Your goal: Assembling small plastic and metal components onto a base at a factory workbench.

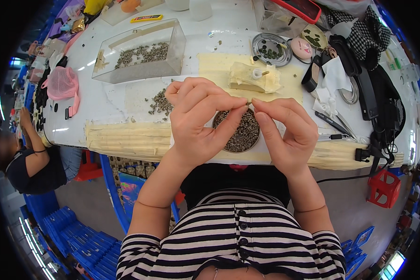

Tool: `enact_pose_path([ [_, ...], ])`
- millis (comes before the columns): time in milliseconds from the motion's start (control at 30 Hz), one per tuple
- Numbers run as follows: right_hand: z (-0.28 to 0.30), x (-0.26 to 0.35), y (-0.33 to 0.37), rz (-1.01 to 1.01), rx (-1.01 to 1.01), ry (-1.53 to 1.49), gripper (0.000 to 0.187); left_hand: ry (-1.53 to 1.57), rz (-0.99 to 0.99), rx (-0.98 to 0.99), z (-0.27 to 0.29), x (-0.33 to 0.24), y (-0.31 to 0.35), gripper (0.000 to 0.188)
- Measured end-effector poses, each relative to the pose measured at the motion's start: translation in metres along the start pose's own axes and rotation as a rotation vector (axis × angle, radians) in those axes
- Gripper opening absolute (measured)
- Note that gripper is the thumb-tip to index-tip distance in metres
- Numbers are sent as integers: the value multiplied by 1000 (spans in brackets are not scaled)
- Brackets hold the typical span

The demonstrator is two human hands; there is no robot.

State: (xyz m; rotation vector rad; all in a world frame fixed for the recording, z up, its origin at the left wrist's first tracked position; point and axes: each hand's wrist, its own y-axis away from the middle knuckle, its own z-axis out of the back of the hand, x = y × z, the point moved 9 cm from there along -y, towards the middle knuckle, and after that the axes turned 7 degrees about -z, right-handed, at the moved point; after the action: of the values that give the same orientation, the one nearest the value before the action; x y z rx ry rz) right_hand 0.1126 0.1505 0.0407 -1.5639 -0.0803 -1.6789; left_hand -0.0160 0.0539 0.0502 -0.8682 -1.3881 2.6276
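A black-and-white striped shirt with a row of dark buttons fills the view at 6 o'clock, and both bare forearms rise from it toward the table. The left hand and right hand meet just past the near table edge, thumbs and forefingers pinched together on a tiny dark piece held between the fingertips. Directly beneath them sits a round bowl heaped with small grey-green beads. At 11 o'clock from the bowl, a loose scatter of the same beads lies on the tabletop. Farther back at 11 o'clock stands a clear rectangular box with a thin layer of beads across its floor. At 1 o'clock a round metal tin lid holds a few dark pieces. Near it, a cream block carries a small white ring. At 3 o'clock, black straps trail off the table.
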Motion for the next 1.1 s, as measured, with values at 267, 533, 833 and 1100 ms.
enact_pose_path([
  [267,-2,-4,0,-30,15,-31,23,26,-45,34,0,-6,-3,18],
  [533,-1,-6,-1,-42,14,-53,21,45,-37,31,1,-5,-3,18],
  [833,-2,-7,0,-46,19,-67,20,43,-30,34,0,-4,-2,18],
  [1100,0,-8,1,-47,11,-66,19,52,-18,36,-1,-4,-3,18],
])
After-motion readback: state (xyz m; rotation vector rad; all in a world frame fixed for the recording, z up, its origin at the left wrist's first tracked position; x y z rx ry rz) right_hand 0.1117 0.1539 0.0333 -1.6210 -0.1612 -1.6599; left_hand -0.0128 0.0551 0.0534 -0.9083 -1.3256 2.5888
